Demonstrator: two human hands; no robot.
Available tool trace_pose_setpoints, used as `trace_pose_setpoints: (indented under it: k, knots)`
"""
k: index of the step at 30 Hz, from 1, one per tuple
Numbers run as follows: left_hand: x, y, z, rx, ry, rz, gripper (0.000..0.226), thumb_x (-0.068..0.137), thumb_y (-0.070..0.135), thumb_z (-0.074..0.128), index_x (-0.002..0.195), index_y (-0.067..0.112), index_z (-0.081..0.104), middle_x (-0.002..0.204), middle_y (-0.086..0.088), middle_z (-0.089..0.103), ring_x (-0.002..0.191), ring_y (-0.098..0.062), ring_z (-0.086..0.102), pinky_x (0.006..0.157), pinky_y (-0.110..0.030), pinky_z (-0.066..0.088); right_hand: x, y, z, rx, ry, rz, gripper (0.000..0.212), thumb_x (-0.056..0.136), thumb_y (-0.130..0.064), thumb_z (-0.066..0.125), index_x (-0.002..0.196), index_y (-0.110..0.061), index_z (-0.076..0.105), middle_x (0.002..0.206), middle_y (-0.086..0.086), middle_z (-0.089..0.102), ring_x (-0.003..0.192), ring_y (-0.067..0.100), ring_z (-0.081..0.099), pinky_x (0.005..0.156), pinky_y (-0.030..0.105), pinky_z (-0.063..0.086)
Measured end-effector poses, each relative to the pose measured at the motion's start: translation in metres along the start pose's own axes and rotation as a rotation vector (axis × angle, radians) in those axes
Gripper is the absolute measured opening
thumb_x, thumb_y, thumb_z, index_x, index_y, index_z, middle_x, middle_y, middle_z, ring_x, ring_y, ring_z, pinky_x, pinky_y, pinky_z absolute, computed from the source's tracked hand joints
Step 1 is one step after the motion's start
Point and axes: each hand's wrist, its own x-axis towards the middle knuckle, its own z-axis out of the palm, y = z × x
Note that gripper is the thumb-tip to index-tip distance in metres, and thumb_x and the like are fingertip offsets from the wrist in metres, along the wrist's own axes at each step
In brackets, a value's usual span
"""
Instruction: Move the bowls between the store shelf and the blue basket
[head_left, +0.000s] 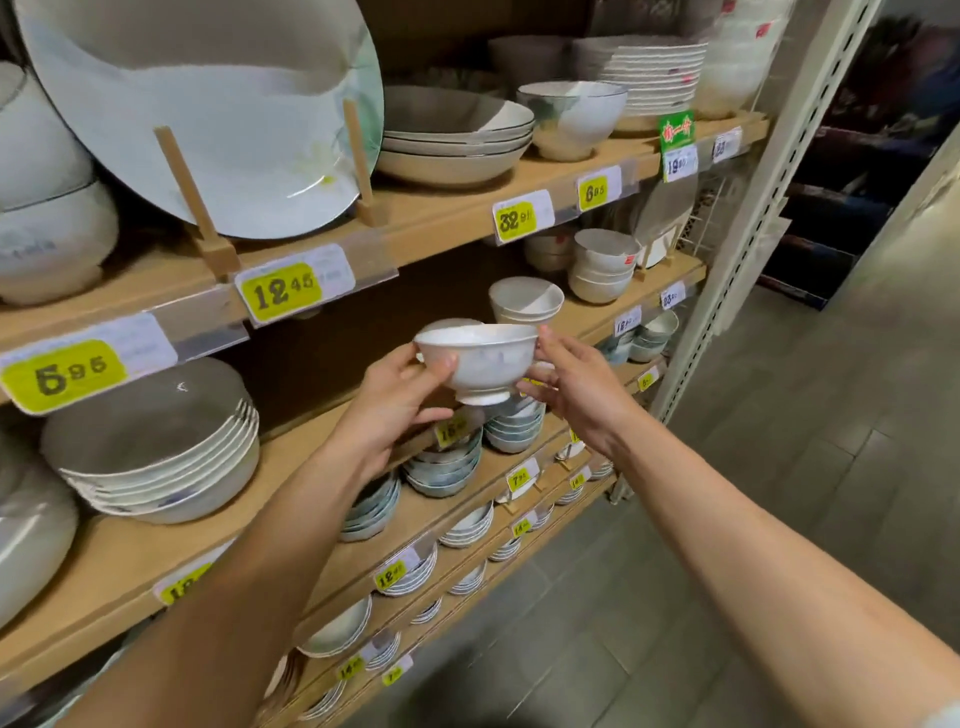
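Nearest to me, my two bare forearms reach out over the grey tiled floor (675, 545) toward the tiered wooden store shelf (291, 444). My left hand (400, 395) grips the small white footed ceramic bowl (480, 364) with its thumb pressed on the near side just under the rim; the other fingers curl round the bowl's left side. My right hand (571, 384) pinches the opposite rim and wall, fingers bent against it. The bowl is upright, held in the air between both hands just in front of the middle board's front edge, touching nothing else.

Below it, on a lower board, stand stacks of blue-grey shallow bowls (444, 467). Just behind the held bowl, on the middle board, stands a short stack of matching white bowls (524, 301). Toward that board's left end lies a pile of wide grey-and-white dishes (156, 447). Farther up, a large pale round plate (208, 104) leans on a wooden stand, above a yellow price tag (283, 291) on the top board's front edge.
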Motion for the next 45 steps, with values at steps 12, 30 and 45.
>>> trace_pose_setpoints:
  k: [12,30,45]
  knots:
    - [0.075,-0.013,0.001,0.475,0.41,0.006,0.067,0.076,0.038,0.078,0.135,0.022,0.053,0.137,0.002,0.056,0.126,-0.012,0.049,0.11,-0.037,0.036,0.132,0.003,-0.035,-0.314,-0.453,-0.082,0.019,0.099,-0.03,0.05,0.109,-0.029,0.066,0.098,-0.019,0.071,0.089,-0.004,0.064,0.08,0.017,0.048]
    - [0.086,-0.053,0.018,0.49,0.361,-0.018,0.064,0.089,0.013,0.066,0.146,0.021,0.038,0.137,0.017,0.047,0.114,0.022,0.044,0.093,0.001,0.033,0.172,0.032,-0.05,-0.517,-0.695,-0.16,0.037,0.102,-0.023,0.046,0.138,-0.017,0.047,0.134,0.0,0.056,0.121,0.007,0.054,0.103,0.025,0.045]
    - [0.087,-0.069,0.029,0.3,0.351,0.01,0.07,0.091,-0.002,0.058,0.15,0.017,0.027,0.144,0.005,0.049,0.127,-0.01,0.053,0.099,-0.021,0.047,0.173,0.046,-0.049,-0.515,-0.729,-0.092,0.052,0.104,-0.028,0.039,0.152,-0.023,0.021,0.14,-0.007,0.046,0.126,0.006,0.046,0.111,0.033,0.039]
